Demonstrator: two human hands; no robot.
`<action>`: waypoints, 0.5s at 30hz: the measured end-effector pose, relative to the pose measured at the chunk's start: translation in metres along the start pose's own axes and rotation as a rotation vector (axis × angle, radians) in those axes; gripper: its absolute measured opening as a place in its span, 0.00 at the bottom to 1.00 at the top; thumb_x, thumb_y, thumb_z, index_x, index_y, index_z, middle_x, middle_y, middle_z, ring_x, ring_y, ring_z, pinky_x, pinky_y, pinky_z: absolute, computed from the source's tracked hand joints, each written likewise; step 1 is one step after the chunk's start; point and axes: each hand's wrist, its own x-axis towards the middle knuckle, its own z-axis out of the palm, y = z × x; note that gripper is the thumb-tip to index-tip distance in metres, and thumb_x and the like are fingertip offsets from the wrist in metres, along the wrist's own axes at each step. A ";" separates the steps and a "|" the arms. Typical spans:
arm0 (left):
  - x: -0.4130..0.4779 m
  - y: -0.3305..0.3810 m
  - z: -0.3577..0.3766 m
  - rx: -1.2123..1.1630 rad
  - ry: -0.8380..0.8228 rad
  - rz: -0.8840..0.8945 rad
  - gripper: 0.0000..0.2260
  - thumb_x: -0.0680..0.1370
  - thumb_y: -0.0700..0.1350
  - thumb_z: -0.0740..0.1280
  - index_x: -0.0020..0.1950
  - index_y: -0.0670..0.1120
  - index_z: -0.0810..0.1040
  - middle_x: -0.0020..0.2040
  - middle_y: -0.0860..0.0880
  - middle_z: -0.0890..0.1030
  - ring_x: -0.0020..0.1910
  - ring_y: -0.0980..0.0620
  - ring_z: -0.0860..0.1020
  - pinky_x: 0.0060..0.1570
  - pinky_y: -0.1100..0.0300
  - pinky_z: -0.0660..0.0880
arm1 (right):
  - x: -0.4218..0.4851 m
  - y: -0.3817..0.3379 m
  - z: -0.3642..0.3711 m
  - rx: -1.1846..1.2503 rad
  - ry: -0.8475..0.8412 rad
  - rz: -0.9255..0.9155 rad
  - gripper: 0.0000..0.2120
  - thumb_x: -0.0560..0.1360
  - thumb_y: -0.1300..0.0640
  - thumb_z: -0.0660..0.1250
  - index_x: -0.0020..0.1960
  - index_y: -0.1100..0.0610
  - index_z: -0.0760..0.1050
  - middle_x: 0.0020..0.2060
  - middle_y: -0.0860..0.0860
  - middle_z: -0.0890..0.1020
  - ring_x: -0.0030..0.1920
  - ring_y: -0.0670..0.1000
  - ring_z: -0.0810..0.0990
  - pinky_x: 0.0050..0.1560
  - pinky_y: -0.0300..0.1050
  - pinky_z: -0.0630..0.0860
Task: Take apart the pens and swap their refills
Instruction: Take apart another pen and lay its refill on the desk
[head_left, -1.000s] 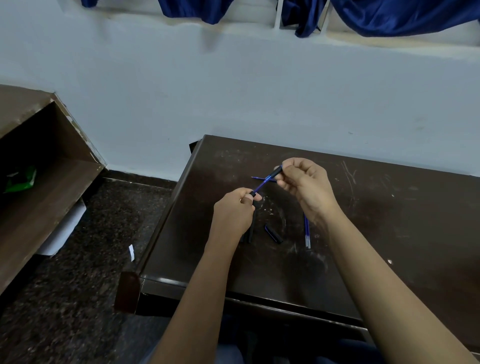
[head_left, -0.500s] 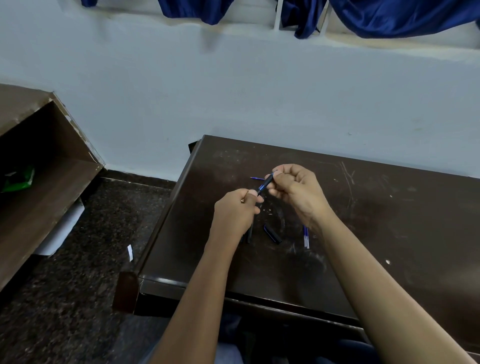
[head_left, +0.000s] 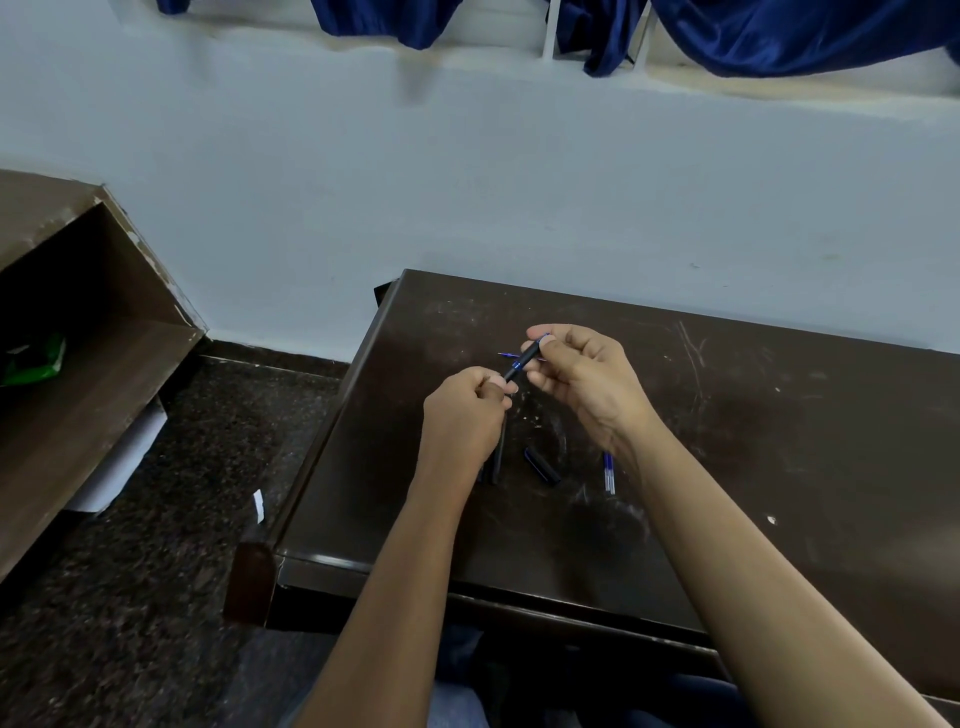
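Note:
Both hands hold one black pen barrel (head_left: 525, 359) with a blue band, tilted above the dark table (head_left: 753, 441). My right hand (head_left: 587, 379) pinches its upper end. My left hand (head_left: 465, 415) is closed around its lower end, where the tip is hidden by my fingers. On the table lie a black pen cap (head_left: 543, 466), a blue refill (head_left: 608, 473) partly under my right wrist, a black pen part (head_left: 497, 457) beside my left wrist, and a thin blue piece (head_left: 506, 355) behind the held barrel.
The table's left edge (head_left: 332, 441) drops to a dark speckled floor. A brown wooden shelf unit (head_left: 78, 374) stands at the left with a green object (head_left: 34, 358) inside. A pale wall runs behind, with blue cloth (head_left: 779, 36) hanging above.
My hands have closed in on each other: the blue refill section seen between them a second ago has shortened to a short blue band, and the barrel now sits nearly against my left fingers.

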 end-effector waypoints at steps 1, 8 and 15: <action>0.000 0.000 0.000 0.009 0.008 0.014 0.09 0.80 0.42 0.60 0.50 0.46 0.81 0.45 0.51 0.82 0.41 0.58 0.76 0.36 0.71 0.67 | 0.000 0.000 0.000 -0.001 -0.002 -0.002 0.08 0.79 0.64 0.61 0.50 0.59 0.79 0.41 0.53 0.82 0.36 0.45 0.80 0.42 0.38 0.79; -0.002 0.001 0.002 0.063 0.065 0.073 0.07 0.78 0.44 0.65 0.52 0.45 0.81 0.42 0.52 0.80 0.39 0.58 0.77 0.33 0.71 0.67 | -0.001 0.000 0.003 -0.015 0.037 -0.017 0.07 0.79 0.62 0.62 0.47 0.57 0.78 0.41 0.53 0.83 0.34 0.44 0.79 0.41 0.38 0.79; -0.006 0.005 0.004 0.040 0.054 0.089 0.07 0.79 0.45 0.64 0.52 0.45 0.81 0.45 0.50 0.83 0.41 0.58 0.77 0.33 0.71 0.66 | -0.003 -0.001 0.001 -0.063 0.085 -0.012 0.10 0.75 0.53 0.69 0.43 0.59 0.75 0.29 0.50 0.78 0.31 0.46 0.75 0.39 0.40 0.76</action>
